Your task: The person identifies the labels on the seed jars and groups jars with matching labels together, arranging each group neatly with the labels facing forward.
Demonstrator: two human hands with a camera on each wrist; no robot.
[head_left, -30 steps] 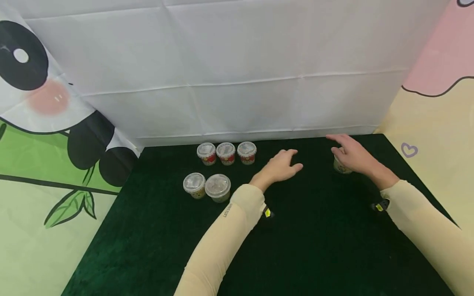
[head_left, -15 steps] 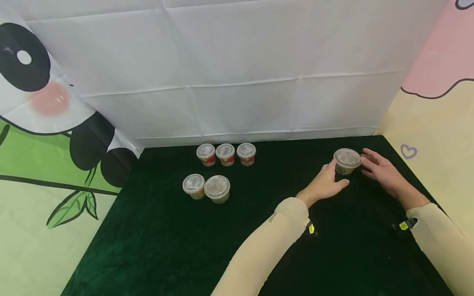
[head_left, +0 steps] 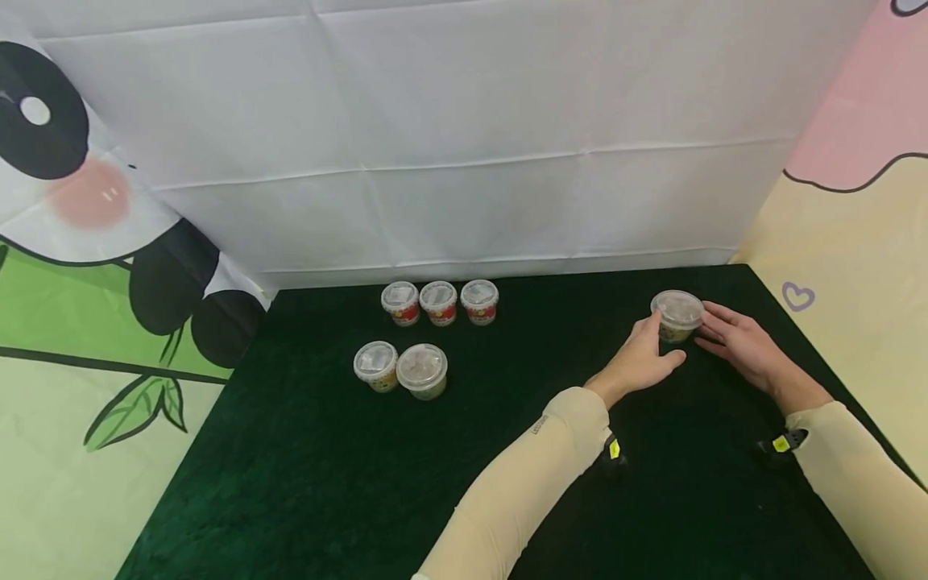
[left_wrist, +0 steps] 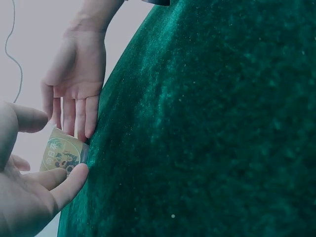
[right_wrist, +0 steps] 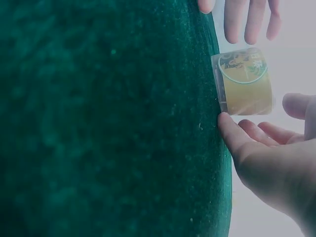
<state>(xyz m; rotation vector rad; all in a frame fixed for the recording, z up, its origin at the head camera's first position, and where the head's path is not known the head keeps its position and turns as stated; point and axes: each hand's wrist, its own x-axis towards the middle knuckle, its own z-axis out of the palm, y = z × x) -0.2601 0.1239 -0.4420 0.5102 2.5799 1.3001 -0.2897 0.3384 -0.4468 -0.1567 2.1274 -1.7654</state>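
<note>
A lidded plastic tub [head_left: 677,310] stands upright at the right of the green table, between both hands. My left hand [head_left: 641,361] is at its left side, fingertips right at the tub and thumb spread towards the right. Along the opposite side lie the extended fingers of my right hand [head_left: 743,346]. In the left wrist view the yellow-labelled tub [left_wrist: 61,155] sits between the fingers of both hands. The right wrist view shows the same tub [right_wrist: 245,84], its printed label facing the camera, with my right hand [right_wrist: 271,158] below it.
Three small red-labelled tubs [head_left: 438,303] stand in a row at the table's back left. Two lidded tubs [head_left: 376,366] stand side by side in front of them. A white cloth backdrop [head_left: 464,193] rises behind the green table cover [head_left: 304,483].
My left hand has moved right to the tub. My right hand has drawn back from over it to its right side, then closer in against it. The other tubs stay put.
</note>
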